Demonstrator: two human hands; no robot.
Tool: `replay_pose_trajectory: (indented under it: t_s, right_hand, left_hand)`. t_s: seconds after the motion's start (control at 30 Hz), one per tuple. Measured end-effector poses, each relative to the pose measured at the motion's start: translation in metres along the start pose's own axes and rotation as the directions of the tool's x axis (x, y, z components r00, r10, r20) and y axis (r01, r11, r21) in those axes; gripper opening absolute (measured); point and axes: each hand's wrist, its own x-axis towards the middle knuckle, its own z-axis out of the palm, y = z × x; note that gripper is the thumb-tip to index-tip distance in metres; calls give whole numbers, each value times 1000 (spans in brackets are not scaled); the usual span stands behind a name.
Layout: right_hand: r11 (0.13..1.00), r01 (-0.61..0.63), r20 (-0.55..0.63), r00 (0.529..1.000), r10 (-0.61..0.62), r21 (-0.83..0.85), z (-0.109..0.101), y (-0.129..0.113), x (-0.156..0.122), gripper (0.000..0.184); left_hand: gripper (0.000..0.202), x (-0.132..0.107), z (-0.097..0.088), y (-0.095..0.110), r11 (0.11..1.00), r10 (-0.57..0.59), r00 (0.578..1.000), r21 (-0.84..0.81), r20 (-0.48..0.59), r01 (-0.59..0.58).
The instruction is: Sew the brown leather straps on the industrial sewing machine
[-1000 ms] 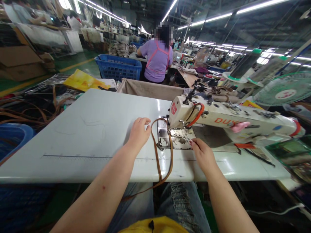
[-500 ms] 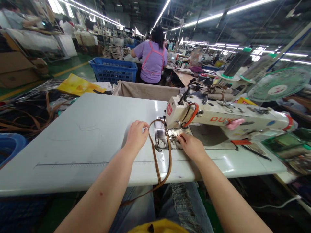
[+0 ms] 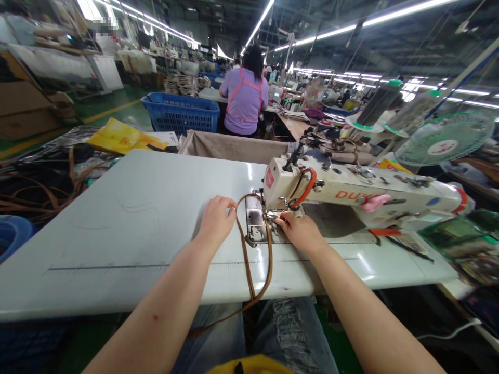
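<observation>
A narrow brown strap (image 3: pixel 270 259) runs in a loop from under the head of a white sewing machine (image 3: pixel 319 182), over the table's front edge and down to my lap. My left hand (image 3: pixel 217 221) lies left of the metal needle plate (image 3: pixel 255 221), thumb and finger closed on the loop's left side. Close beside the needle, my right hand (image 3: pixel 298 228) has its fingertips pinched together at the presser foot. What they grip, if anything, is too small to make out.
The white table (image 3: pixel 156 208) carries a printed ruler line near its front. Behind it are a fabric-lined bin (image 3: pixel 234 146), a blue basket (image 3: pixel 181 114) and a seated co-worker (image 3: pixel 244 98). A fan (image 3: pixel 444 140) and thread cones (image 3: pixel 376 106) stand at right; loose straps (image 3: pixel 58 192) lie left.
My right hand has shifted left, closer to the needle, and its fingers now cover more of the presser foot area. The left hand stays at the strap. The view has moved slightly.
</observation>
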Motion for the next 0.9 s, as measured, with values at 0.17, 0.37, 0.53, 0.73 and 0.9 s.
replay_pose_trajectory:
  t_s: [0.17, 0.37, 0.53, 0.73, 0.9]
  right_hand:
    - [999, 32, 7, 999, -31, -29, -2, -1, 3, 39]
    - [998, 34, -3, 999, -34, -48, -2, -5, 4, 41]
    - [999, 37, -18, 999, -38, -23, -1, -8, 5, 36]
    - [999, 33, -27, 999, -32, 27, -6, -9, -13, 32]
    - [963, -17, -159, 985, 61, 269, 4, 10, -50, 30]
  left_hand:
    - [25, 0, 1, -1, 1000, 7, 1000, -7, 5, -7]
    - [24, 1, 1, -1, 1000, 17, 1000, -8, 1, -17]
    - [24, 0, 0, -1, 1000, 20, 1000, -19, 5, -20]
    - [19, -1, 0, -1, 999, 10, 1000, -44, 15, -9]
    - [17, -1, -1, 2, 996, 24, 1000, -88, 3, -24]
